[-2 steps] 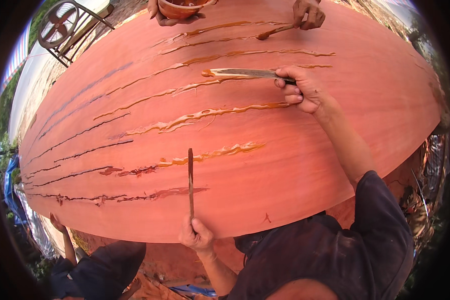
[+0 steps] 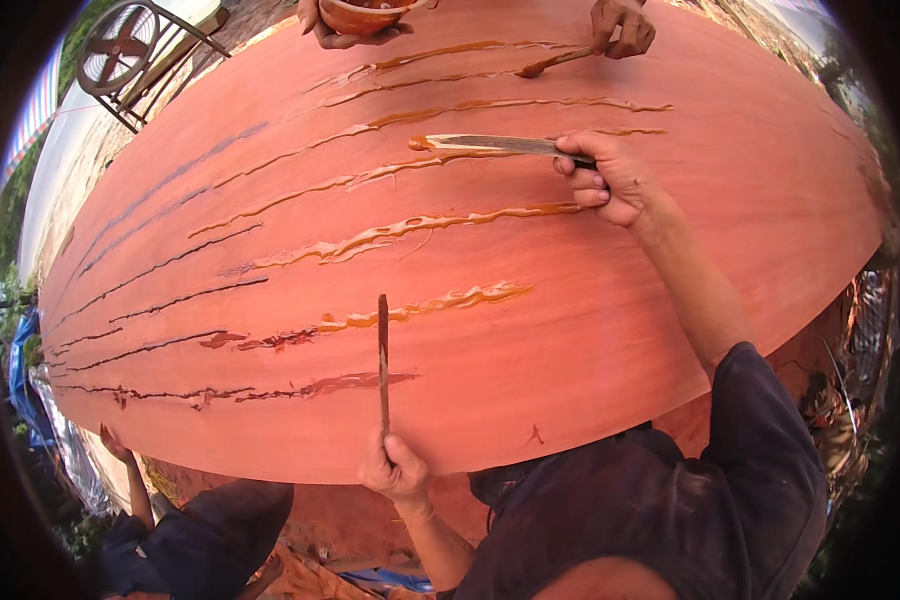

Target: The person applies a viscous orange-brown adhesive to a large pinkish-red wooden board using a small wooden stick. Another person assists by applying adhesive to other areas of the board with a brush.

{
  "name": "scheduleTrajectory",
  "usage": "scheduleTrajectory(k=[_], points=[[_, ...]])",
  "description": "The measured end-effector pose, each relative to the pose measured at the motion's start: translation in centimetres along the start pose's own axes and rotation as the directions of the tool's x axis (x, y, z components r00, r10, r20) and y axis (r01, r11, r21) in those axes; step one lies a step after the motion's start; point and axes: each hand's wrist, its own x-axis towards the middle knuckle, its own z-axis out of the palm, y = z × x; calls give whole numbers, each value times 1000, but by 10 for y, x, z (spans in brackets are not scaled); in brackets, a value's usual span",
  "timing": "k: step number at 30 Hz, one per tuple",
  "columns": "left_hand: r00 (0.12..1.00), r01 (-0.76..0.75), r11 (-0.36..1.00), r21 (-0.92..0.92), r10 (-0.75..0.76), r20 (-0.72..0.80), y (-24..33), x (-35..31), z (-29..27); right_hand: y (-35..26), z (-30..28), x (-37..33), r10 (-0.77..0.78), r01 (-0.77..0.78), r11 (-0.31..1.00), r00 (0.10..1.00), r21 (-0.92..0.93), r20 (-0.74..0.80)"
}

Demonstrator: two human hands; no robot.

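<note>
My right hand [image 2: 610, 180] is closed round the dark handle of a long flat-bladed knife [image 2: 500, 145]. Its blade points left over the curved red-orange surface [image 2: 590, 370], and orange paste coats the tip. Whether the tip touches the surface, I cannot tell. At the near edge, my left hand [image 2: 395, 466] grips a thin flat stick [image 2: 383, 365], pointing away from me, its upper part stained dark. Long seams run across the surface. Glossy orange paste [image 2: 390, 232] lies along several of them, and dark red paste [image 2: 315, 387] is smeared on a nearer one.
Across the surface, another person's hand [image 2: 622, 27] holds a paste-coated brush or stick [image 2: 555, 62], the other a bowl [image 2: 360, 14]. At lower left, a second person [image 2: 205, 540] has a hand on the surface's edge. A fan [image 2: 120, 45] stands at far left.
The right hand and its knife have shifted very slightly to the right. My left hand and the stick stay almost where they were.
</note>
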Motion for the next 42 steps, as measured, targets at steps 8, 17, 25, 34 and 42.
scheduleTrajectory(k=[8, 17, 25, 34, 42], points=[[994, -84, 996, -13, 83, -76, -2, 4, 6, 15, -16, 3, 22, -19, 998, 999, 58, -48], [999, -28, 999, 15, 28, -23, -8, 0, 0, 17, 0, -13, -14, 15, 999, 1000, 44, -22], [1000, 26, 997, -66, -26, 4, -7, -5, 3, 23, -31, -69, -28, 29, 993, 1000, 115, -8], [997, 63, 998, -27, -62, 43, -7, -5, -1, 65, -67, -140, 80, -68, 992, 991, 106, -106], [1000, -25, 999, -34, 26, 11, -8, -5, 2, 90, -83, -152, 111, -102, 993, 981, 63, -160]])
